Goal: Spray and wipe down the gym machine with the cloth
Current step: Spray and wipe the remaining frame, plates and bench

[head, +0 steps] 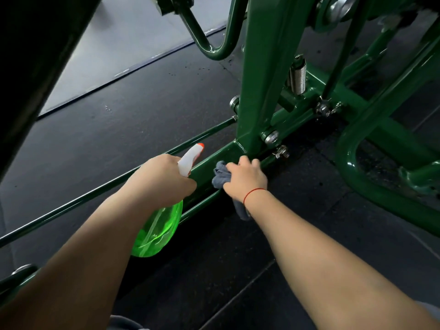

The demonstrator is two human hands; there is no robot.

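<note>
Wiping the gym machine (385, 139) well at this point means working the low base rail (209, 160) where it meets the broad green upright (264, 79), since that welded corner and the bolts (271, 137) just beside it look like places where spray and grime would collect; I judge the best stroke to be a firm press into the joint, then a pull back along the rail's top face, turning to a dry patch once one side is damp. Dark rubber floor (133, 108) lies under the frame, so excess is better caught on the rail than left to run down. The green spray bottle (159, 232) hangs tilted over the rail's near stretch, its orange nozzle tip (201, 145) aimed forward toward the corner. The grey cloth (220, 175) sits bunched on the rail just short of the upright, one tail hanging below the wrist. The left hand (164, 179) is wrapped round the bottle's neck, forearm stretched forward; whether a finger is on the trigger I cannot tell. The right hand (245, 177), knuckles up and fingers curled, grasps the cloth and presses it on the rail, a red string (253, 194) round its wrist
</note>
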